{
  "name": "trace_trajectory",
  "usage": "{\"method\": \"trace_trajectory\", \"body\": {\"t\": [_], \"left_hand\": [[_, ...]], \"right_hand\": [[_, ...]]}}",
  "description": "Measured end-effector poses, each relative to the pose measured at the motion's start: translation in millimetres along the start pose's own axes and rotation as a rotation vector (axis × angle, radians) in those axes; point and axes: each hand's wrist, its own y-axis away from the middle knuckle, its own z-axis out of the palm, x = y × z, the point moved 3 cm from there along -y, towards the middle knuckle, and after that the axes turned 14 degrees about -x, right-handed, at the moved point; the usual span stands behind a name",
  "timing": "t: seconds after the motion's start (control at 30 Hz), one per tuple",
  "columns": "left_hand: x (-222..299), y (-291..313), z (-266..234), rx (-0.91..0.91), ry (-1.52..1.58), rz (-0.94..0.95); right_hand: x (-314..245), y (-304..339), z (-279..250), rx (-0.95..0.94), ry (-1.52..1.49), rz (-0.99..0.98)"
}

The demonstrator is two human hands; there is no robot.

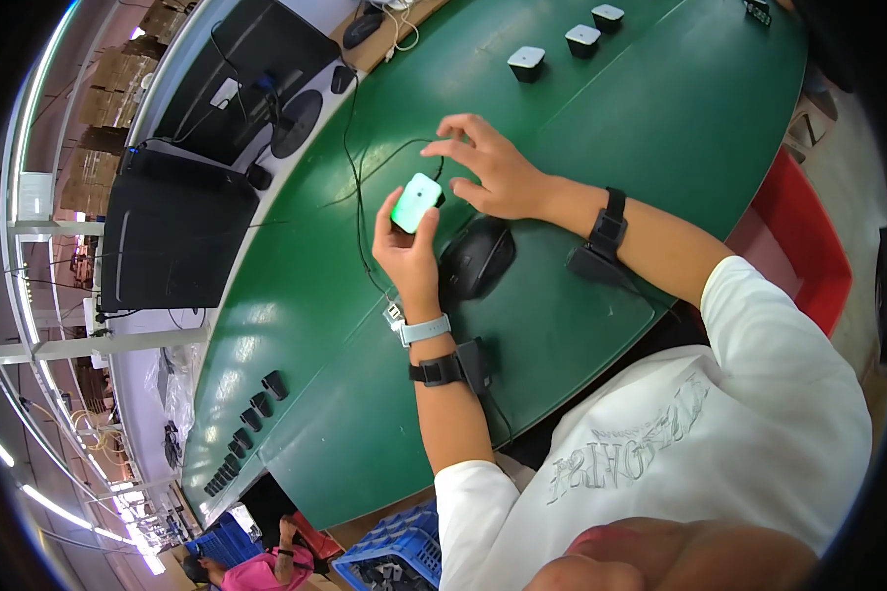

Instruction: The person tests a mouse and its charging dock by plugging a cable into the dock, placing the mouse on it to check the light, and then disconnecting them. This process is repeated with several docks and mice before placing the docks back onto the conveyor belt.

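Note:
My left hand [407, 258] is closed around a small square device [417, 202] with a white top lit green. A thin black cable [438, 169] runs up to the device's far edge. Beside it on the right, my right hand [498, 169] is open, with thumb and fingers apart and nothing between them. It hovers close to the cable end; whether a fingertip touches the cable I cannot tell. A black computer mouse [478, 258] rests on the green table [315, 433] just below both hands.
White-topped black devices [527, 63] stand at the far side, and a row of small black pieces [249, 420] lies at the left. Monitors [182, 227] line the table's left edge. A red bin [798, 241] is at the right, a blue crate [394, 552] below. A person in pink [266, 569] works beyond.

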Motion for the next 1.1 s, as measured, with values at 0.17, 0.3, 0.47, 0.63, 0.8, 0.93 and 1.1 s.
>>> {"method": "trace_trajectory", "body": {"t": [0.17,0.3,0.47,0.63,0.8,0.93,1.1], "left_hand": [[-15.1,4.3,-6.8,-0.011,0.235,-0.114],[-15.6,4.5,-12.1,-0.024,0.160,-0.050],[6.5,11.0,1.4,-0.054,0.221,-0.147],[31.0,11.5,-12.0,-0.238,-0.089,-0.118],[37.0,9.9,-23.8,-0.256,-0.289,-0.056],[32.4,21.6,-57.5,-0.087,-0.413,-0.106],[39.5,75.8,-211.1,0.451,-0.334,0.020]], "right_hand": [[-0.5,-0.5,3.8,-0.125,0.381,-0.285],[2.1,-0.6,10.3,-0.265,0.227,-0.228],[8.2,7.4,10.7,-0.396,0.125,-0.066],[10.2,0.6,6.5,-0.514,-0.181,0.119],[14.3,-3.4,11.0,-0.537,-0.275,0.087],[29.3,-5.4,14.8,-0.533,-0.416,0.100],[38.7,-19.7,5.8,-0.419,-0.547,0.152]]}}
